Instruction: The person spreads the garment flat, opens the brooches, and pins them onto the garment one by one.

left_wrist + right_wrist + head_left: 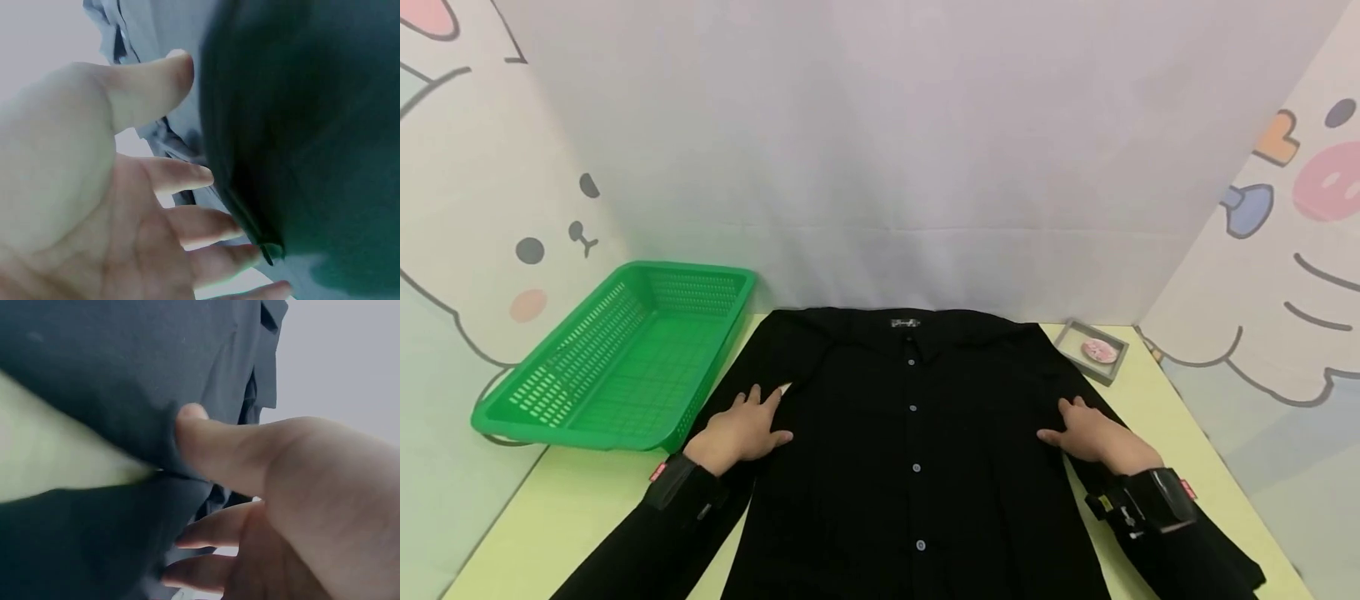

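Observation:
A black button-up shirt point(865, 433) lies front side up on the pale yellow table, collar at the far side, buttons running down its middle. My left hand point(741, 433) is over the shirt's left sleeve near the underarm, fingers spread; in the left wrist view, the fingers point(206, 225) reach out beside the dark cloth. On the other side, my right hand point(1093, 435) rests by the right underarm, where sleeve and body meet. The right wrist view shows that thumb point(194, 434) against the shirt cloth point(125, 369), the fingers extended below it.
To the left stands a green plastic basket point(741, 287) with slotted walls. At the back right, a small grey tray point(1112, 371) holds a pink-and-white oval object point(1099, 351). A white curtain point(910, 167) closes off the back, and cartoon-printed panels flank the pale yellow table point(602, 500).

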